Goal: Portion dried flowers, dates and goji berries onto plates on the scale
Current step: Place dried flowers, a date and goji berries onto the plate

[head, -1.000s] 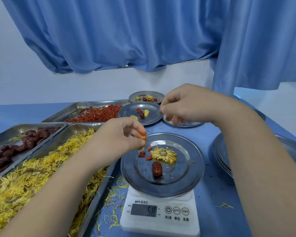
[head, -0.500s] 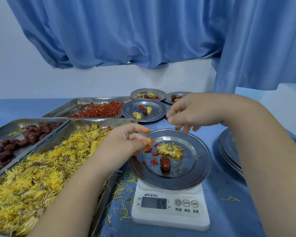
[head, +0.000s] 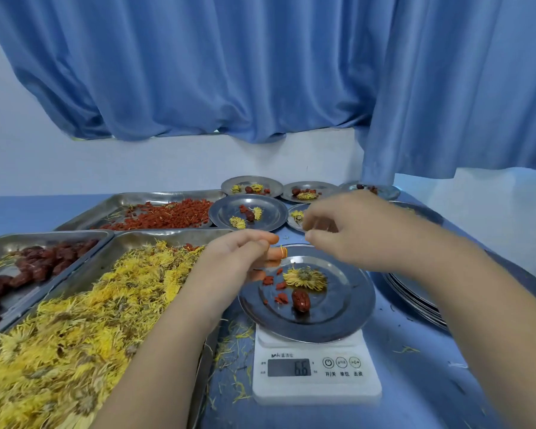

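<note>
Place: small food-portioning workstation | Evidence: steel trays [head: 155,196] of dried ingredients, digital scale [head: 316,383], blue table [head: 421,385], blue curtain [head: 260,72], white wall [head: 167,164] behind

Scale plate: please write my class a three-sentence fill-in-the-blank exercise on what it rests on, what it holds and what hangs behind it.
1. The steel plate rests on a white ____.
2. It holds goji berries, one date and one dried yellow ____.
3. The curtain hanging behind the table is ____.
Missing words: scale; flower; blue.

Yellow flowers [head: 59,329], red berries [head: 164,215], blue curtain [head: 229,66].
</note>
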The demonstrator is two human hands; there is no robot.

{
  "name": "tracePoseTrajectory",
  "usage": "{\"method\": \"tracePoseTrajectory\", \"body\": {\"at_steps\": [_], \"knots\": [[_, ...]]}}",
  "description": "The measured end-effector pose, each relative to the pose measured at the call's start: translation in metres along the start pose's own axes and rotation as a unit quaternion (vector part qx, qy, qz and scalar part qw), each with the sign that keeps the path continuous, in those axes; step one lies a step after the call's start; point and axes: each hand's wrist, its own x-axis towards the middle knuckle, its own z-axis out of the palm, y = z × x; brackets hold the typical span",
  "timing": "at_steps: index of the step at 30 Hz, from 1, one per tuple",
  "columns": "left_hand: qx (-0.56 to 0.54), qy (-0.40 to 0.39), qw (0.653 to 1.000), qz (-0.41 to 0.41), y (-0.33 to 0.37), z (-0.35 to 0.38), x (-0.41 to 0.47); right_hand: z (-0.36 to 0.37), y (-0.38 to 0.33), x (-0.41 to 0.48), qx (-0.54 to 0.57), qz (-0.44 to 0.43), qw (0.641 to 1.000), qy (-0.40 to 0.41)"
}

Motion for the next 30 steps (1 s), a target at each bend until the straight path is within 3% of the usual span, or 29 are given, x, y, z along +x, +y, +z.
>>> {"method": "tracePoseTrajectory", "body": {"at_steps": [8,15,20,26,30], "knots": [[-0.019,-0.008,1.0,0.019,0.001,0.007,-0.002,0.051,0.011,-0.069,-0.001,-0.032,0.994,0.101],[0.103,0.034,0.989,0.103,0.0,0.013,-0.008,0.069,0.016,-0.092,0.022,-0.069,0.986,0.148],[0.14,0.034,0.984,0.108,-0.002,0.012,-0.009,0.068,0.021,-0.092,0.037,-0.067,0.983,0.169],[-0.051,-0.008,0.998,0.033,-0.002,0.011,-0.006,0.068,0.025,-0.092,0.043,-0.065,0.98,0.181],[-0.053,-0.009,0.998,0.035,-0.004,0.01,-0.004,0.069,0.025,-0.093,0.047,-0.07,0.979,0.184]]}}
